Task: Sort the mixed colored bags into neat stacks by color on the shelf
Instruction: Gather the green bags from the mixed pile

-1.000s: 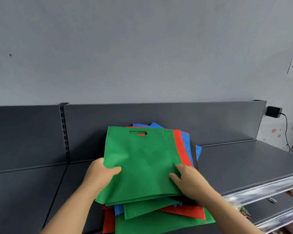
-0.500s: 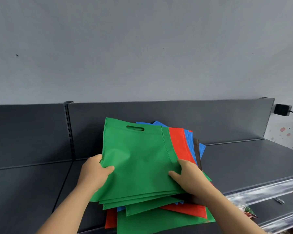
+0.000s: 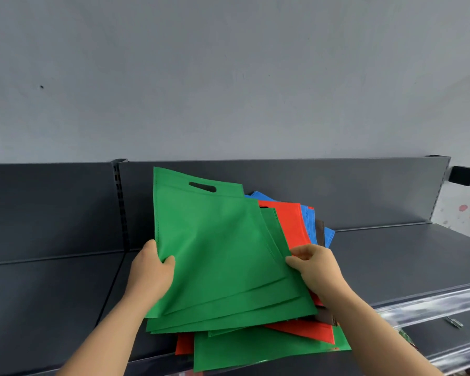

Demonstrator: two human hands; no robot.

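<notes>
A bundle of green bags (image 3: 215, 253) is lifted and tilted above the mixed pile on the dark grey shelf (image 3: 391, 261). My left hand (image 3: 151, 272) grips the bundle's left edge, thumb on top. My right hand (image 3: 314, 264) pinches the right edge of the green bags. Beneath and to the right lie red bags (image 3: 293, 226), blue bags (image 3: 310, 221) and a brown bag (image 3: 320, 232). Another green bag (image 3: 255, 348) and a red bag (image 3: 304, 331) stick out at the pile's front.
The shelf's back panel (image 3: 337, 191) rises behind the pile, with a slotted upright (image 3: 121, 202) on the left. A black adapter (image 3: 463, 175) hangs on the wall at the right. A lower shelf (image 3: 445, 340) shows at the bottom right.
The green bundle has been raised and rotated, its handle end swinging up and left. My right hand slid from the pile's top to the bundle's right edge, uncovering more red.
</notes>
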